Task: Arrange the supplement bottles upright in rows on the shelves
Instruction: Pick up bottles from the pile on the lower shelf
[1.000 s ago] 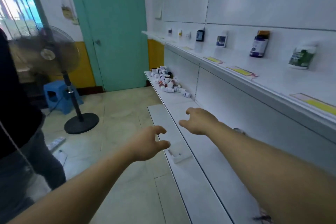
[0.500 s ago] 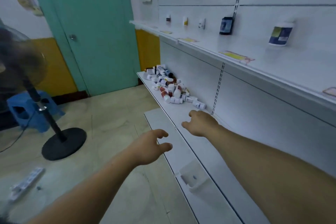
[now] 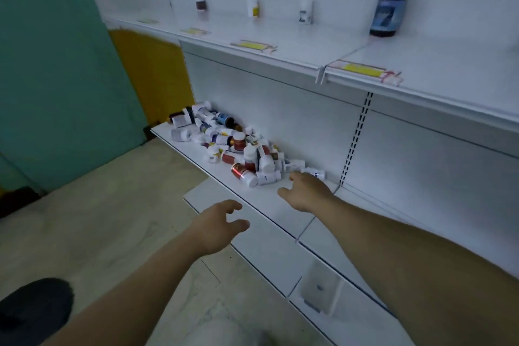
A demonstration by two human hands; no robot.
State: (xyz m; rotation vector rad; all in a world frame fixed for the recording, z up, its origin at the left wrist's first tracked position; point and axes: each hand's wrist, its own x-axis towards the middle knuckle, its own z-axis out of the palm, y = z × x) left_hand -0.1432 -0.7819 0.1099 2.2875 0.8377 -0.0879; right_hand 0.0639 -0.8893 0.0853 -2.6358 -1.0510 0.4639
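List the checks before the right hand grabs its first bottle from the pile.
1. Right hand empty, fingers relaxed: ok.
2. Left hand empty: ok.
3. Pile of bottles within the right hand's reach: ok, fingertips at its near edge.
4. Bottles upright in rows: not ok, mostly heaped on their sides.
5. Bare lower shelf beside the pile for a row: ok.
6. Fingertips touching nearest white bottle: cannot tell.

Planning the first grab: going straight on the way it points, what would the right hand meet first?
Likely the white bottle lying at the near end of the pile; depth is unclear.
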